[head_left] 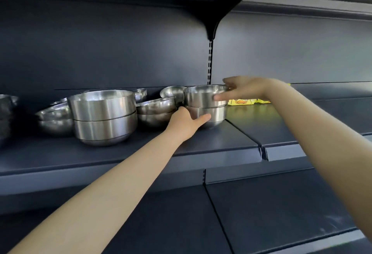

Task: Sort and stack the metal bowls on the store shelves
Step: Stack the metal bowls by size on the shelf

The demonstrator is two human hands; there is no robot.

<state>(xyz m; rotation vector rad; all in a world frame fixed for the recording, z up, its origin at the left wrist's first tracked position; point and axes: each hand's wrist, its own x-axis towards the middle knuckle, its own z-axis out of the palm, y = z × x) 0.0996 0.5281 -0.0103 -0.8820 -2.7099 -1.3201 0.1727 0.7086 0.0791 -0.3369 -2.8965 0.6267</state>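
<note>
Two bare hands meet at a pair of nested steel bowls on a dark store shelf (201, 143), near the seam where two shelf panels join. The right hand (244, 88) pinches the top bowl (203, 95) at its right rim, thumb on the front wall and fingers curled over the far edge; its grip is closed on that bowl. The left hand (186, 120) cups the bottom bowl (209, 115) from the lower left, thumb laid across its front and fingers out of sight behind, so that grip too appears closed, on the lower bowl.

The relation that matters runs straight up and down: the top bowl sits upright inside the bottom one, rims level, with the right hand above and the left below. To judge by this, the left steadies the base while the right seats or lifts the upper bowl.

Just left of the pair, a low stack (156, 110) of shallower bowls nearly touches the left hand. Farther left stands a wider stack (104, 115) of two large bowls, with more bowls behind and beside it. A yellow packet (248, 102) lies on the shelf just right of the held pair, behind the right wrist. More sorting appears to remain.
</note>
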